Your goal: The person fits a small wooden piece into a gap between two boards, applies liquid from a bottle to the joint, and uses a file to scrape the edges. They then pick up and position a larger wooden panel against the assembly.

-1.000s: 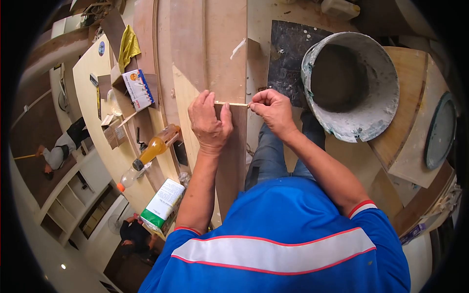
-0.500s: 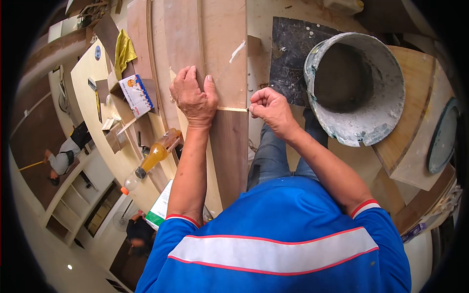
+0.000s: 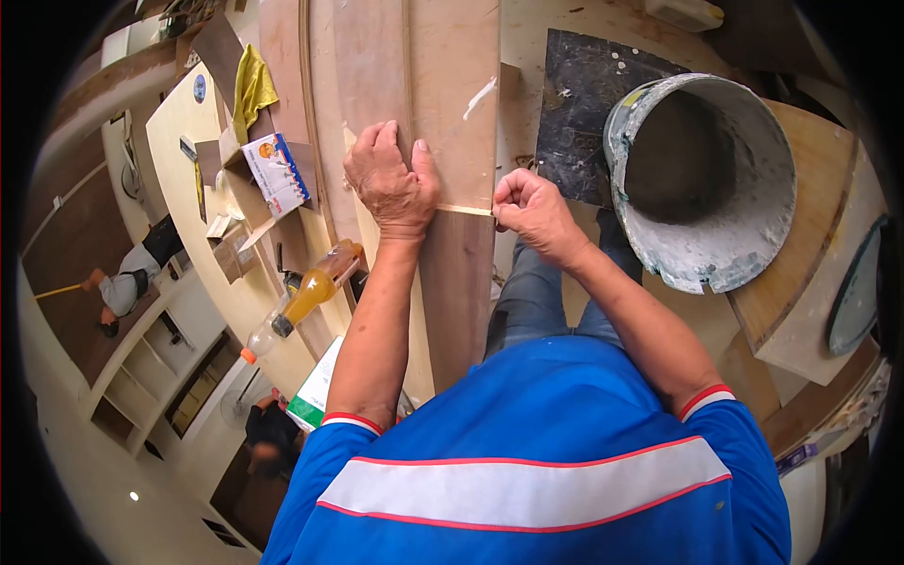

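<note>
My left hand (image 3: pixel 391 184) lies flat on a light plywood board (image 3: pixel 452 104), fingers spread, just above the thin pale strip (image 3: pixel 466 209) that runs across where the board meets a darker brown panel (image 3: pixel 459 282). My right hand (image 3: pixel 529 209) is closed in a pinch at the right end of that strip, at the board's edge; what it pinches is too small to make out. Both forearms reach out from my blue shirt with its white and red band.
A large plaster-crusted bucket (image 3: pixel 716 179) stands at the right on a dark mat (image 3: pixel 574 104). Left of the boards lie a plastic bottle of orange liquid (image 3: pixel 306 297), a green-and-white carton (image 3: pixel 315 386), a small printed box (image 3: pixel 278 174) and a yellow cloth (image 3: pixel 250 89). Other people are far below at left.
My left hand lifted off the strip, moved up and laid flat on the light board. The right hand kept its pinch at the strip's right end.
</note>
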Tool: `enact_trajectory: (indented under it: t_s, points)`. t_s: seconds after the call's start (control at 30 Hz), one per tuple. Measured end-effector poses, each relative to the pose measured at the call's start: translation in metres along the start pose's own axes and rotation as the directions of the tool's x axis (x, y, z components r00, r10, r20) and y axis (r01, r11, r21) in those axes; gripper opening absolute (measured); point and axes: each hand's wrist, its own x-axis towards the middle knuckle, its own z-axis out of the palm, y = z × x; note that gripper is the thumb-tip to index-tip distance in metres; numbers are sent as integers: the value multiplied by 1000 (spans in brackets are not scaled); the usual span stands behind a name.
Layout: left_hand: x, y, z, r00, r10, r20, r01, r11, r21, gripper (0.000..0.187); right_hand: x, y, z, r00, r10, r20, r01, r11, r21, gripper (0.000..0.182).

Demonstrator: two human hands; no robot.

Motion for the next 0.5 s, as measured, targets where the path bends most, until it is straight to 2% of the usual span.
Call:
enact_trajectory:
  t_s: [0.37,0.5]
  points:
    - [3,2,-1,1000,-12,11,11,1000,10,47,1,-1,-8,996,44,73,-51,994,94,10]
    - [2,1,0,1000,-11,15,11,1000,12,47,3,-8,-13,991,74,116,-77,997,21,9]
